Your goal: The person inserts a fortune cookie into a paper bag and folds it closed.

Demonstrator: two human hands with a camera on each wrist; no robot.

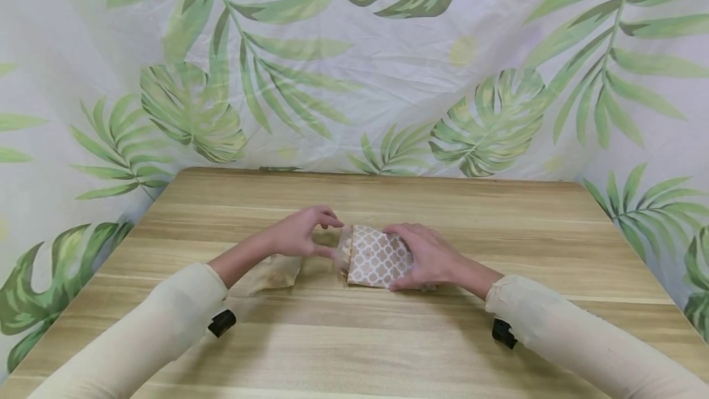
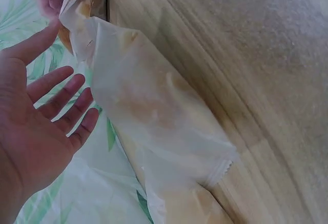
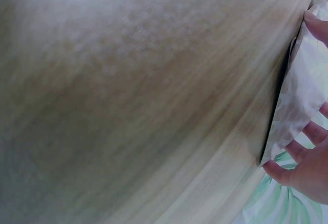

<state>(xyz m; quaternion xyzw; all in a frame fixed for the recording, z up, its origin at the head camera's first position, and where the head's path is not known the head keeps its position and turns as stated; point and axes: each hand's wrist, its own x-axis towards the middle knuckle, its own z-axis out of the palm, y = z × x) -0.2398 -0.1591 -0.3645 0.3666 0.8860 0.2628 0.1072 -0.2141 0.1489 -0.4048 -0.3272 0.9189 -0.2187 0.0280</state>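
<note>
Patterned paper bag lies flat near the middle of the wooden counter, brown-and-white lattice print facing up; right hand rests on its right part, fingers spread fairly straight over the top, thumb along the near edge; the right wrist view shows those fingertips at the bag's edge, bag pressed to the counter; left hand sits at the bag's left end, thumb and curled fingers meeting a translucent wrapper that sticks out of the bag's mouth; whether it actually pinches the film cannot be told from the head view; the left wrist view shows the left hand open, fingers relaxed and apart, just beside the wrapper, not closed on it; a second clear wrapper lies on the counter under the left forearm; leaf-print cloth hangs behind and round the counter.
</note>
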